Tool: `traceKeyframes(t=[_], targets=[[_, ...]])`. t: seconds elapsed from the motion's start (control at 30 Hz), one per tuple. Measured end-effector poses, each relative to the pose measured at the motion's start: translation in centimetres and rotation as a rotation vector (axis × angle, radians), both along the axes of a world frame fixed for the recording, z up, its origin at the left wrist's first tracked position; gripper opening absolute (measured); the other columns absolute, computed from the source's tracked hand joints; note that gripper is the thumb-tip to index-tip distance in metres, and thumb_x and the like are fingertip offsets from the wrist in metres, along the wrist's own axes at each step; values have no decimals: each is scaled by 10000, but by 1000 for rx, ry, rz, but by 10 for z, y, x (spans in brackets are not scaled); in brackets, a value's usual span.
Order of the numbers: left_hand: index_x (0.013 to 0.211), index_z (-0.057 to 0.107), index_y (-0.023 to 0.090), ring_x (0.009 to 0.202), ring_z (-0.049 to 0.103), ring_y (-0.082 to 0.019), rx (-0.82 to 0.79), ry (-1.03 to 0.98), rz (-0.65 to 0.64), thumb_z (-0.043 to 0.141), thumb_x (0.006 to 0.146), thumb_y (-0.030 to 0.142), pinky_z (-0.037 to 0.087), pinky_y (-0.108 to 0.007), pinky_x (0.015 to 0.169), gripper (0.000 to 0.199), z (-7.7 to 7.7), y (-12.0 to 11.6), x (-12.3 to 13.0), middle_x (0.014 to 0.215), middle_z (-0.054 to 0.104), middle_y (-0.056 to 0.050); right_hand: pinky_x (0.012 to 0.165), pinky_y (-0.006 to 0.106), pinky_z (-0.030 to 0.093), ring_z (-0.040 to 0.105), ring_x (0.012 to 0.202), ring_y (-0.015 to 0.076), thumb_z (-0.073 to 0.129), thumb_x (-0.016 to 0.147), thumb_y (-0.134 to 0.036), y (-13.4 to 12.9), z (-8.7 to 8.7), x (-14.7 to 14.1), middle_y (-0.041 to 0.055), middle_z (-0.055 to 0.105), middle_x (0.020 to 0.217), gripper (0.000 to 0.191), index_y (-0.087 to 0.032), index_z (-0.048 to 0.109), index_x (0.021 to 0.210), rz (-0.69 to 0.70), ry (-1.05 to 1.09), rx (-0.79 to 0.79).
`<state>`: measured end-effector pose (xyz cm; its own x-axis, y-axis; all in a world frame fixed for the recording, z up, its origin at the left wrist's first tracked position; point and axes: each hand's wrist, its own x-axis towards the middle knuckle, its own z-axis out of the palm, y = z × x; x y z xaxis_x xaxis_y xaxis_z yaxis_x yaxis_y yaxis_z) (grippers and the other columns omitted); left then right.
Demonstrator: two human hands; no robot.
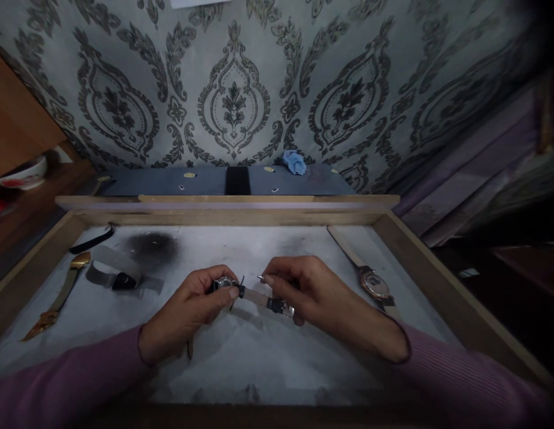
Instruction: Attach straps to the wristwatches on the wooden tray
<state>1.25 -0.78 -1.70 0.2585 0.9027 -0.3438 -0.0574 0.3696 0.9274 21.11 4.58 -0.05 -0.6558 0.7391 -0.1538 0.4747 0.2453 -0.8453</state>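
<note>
My left hand [194,304] is closed around the case of a wristwatch [224,282], thumb across its front edge. The watch's strap [256,297], pale on the visible side, stretches right toward a dark end with a metal buckle [285,308]. A thin dark strip [241,281] sticks up where strap and case meet. My right hand [303,292] pinches a small metal pin-like piece [261,277] between thumb and forefinger; most of it is hidden. The lower fingers of that hand are by the buckle, and whether they grip it I cannot tell.
A wooden-framed tray [232,217] with a white base surrounds my hands. At right lies a watch [374,285], back up. On the left are a mesh-band watch [124,281], a gold-ended strap [64,292] and a black band [92,240]. A blue cloth [294,162] sits behind the frame.
</note>
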Motion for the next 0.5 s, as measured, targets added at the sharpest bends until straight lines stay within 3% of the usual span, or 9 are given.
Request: traceKeyframes(t=[0.17,0.27,0.33,0.4,0.5], targets=[[794,547,174,431,155,-66,-7,16,8,627,811,375,121,-195,396,216,-3,0,-2,464,271,116,550,250,354,503,568,126,444,904,-207,8,-3,2,29,580,624,267,-138,633,729,22,-192,359],[793,542,176,429,156,-64,-1,16,19,637,802,383,123,-196,397,228,-4,0,-1,464,273,117,641,280,393,544,697,164,399,956,-291,3,4,-1,80,633,778,328,-135,657,825,-10,-67,403],[784,539,176,435,164,-64,8,16,15,636,805,383,131,-197,403,229,-3,0,1,473,284,113,637,269,404,547,700,158,413,961,-344,-4,7,-4,62,626,766,333,-143,648,838,0,47,272],[779,536,175,444,174,-65,27,23,6,627,814,382,137,-198,410,228,-2,-1,2,484,292,109,586,239,407,548,660,134,499,923,-381,-11,6,-9,28,608,732,282,-148,623,825,39,136,41],[797,536,174,452,179,-66,60,43,-34,610,832,383,140,-197,416,225,-1,-1,3,501,291,107,472,200,384,477,502,77,614,838,-422,-17,-1,-15,-32,518,634,284,-147,565,786,-62,293,-275]])
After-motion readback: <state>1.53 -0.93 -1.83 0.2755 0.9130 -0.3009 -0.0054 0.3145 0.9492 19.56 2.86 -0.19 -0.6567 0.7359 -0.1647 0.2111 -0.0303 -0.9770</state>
